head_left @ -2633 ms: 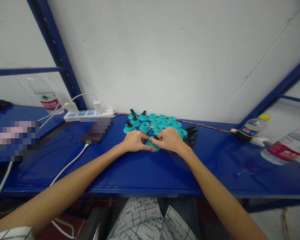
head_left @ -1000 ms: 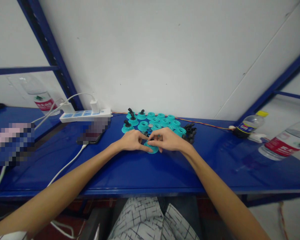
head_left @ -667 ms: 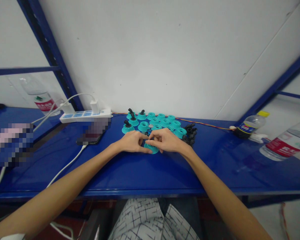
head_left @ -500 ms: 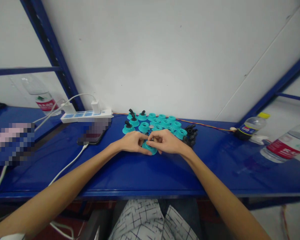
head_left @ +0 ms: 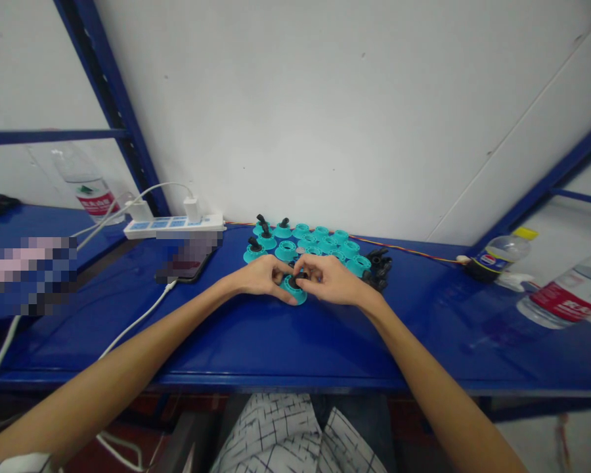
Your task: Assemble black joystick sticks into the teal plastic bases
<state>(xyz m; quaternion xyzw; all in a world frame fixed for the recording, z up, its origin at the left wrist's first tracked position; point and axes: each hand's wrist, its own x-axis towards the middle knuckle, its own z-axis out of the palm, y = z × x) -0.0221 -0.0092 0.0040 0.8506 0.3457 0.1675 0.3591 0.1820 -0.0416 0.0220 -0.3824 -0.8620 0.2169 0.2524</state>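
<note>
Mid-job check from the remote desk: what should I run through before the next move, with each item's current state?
1. Teal flanged part in both hands: ok, left hand and right hand both touch it.
2. Black stem seated in its centre: cannot tell, fingers partly hide it.
3. Phone away from the hands: ok.
4. Charging cable free of the left forearm: not ok, the forearm crosses it.
5. Black pieces near the right hand: ok, just beyond it.
</note>
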